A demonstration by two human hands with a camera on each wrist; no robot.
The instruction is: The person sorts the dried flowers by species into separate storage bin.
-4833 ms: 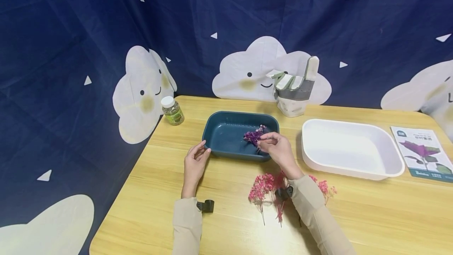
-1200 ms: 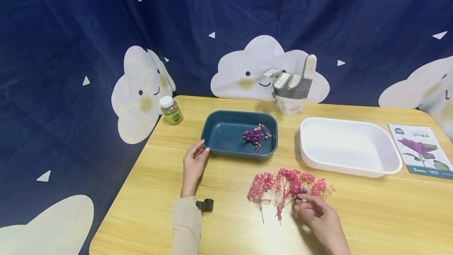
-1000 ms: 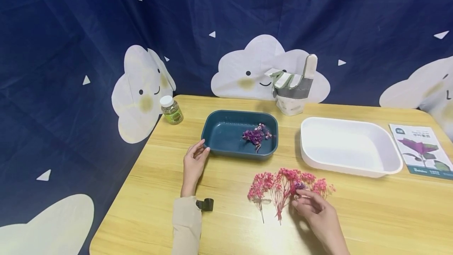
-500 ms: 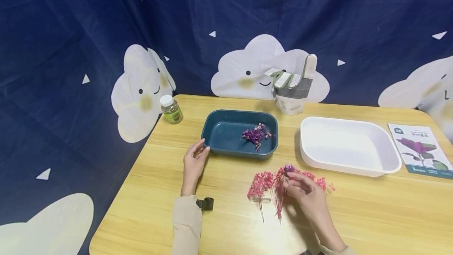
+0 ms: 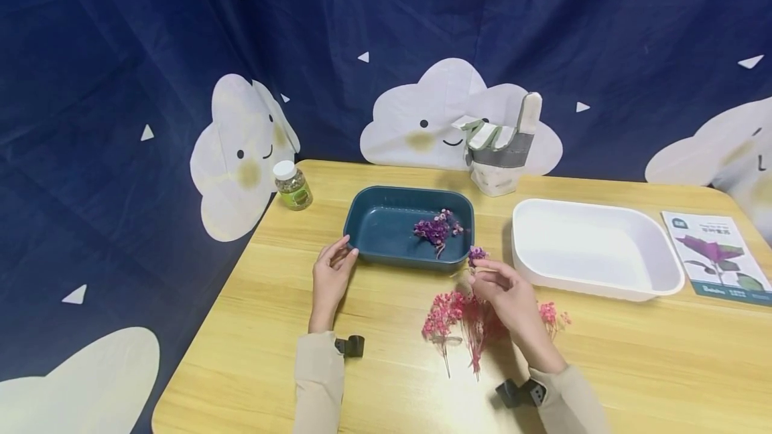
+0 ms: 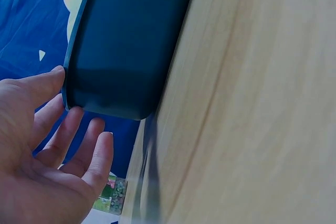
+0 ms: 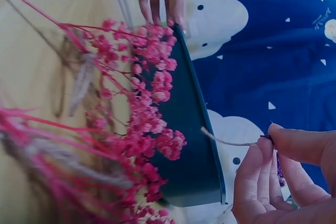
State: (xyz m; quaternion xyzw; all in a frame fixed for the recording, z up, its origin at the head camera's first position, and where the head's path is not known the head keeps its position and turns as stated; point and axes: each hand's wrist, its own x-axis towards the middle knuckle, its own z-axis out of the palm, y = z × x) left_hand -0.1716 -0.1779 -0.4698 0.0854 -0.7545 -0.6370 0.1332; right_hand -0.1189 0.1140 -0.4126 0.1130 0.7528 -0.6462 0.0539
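In the head view, my left hand (image 5: 331,275) holds the front left corner of a dark teal tray (image 5: 386,259). The left wrist view shows thumb and fingers at its rim (image 6: 79,19), the other fingers loosely bent. A bunch of small purple dried flowers (image 5: 431,230) lies inside the tray on the right. My right hand (image 5: 509,293) pinches a small purple flower sprig (image 5: 477,254) by its stem, just off the tray's front right corner. A pale string end (image 7: 226,139) sticks out from those fingertips. Under the right hand lie bunches of pink dried flowers (image 5: 446,313), partly hidden by it.
A white tray (image 5: 603,290) stands right of the teal one, with a printed plant leaflet (image 5: 718,256) beyond it. Behind them a white-and-grey glove (image 5: 500,153) stands upright. A lidded jar (image 5: 293,187) sits at the table's back left corner.
The right hand left the purple flowers in the teal tray, went to the pink bunches, and has since moved up and left with another purple sprig. The left hand stayed at the corner.
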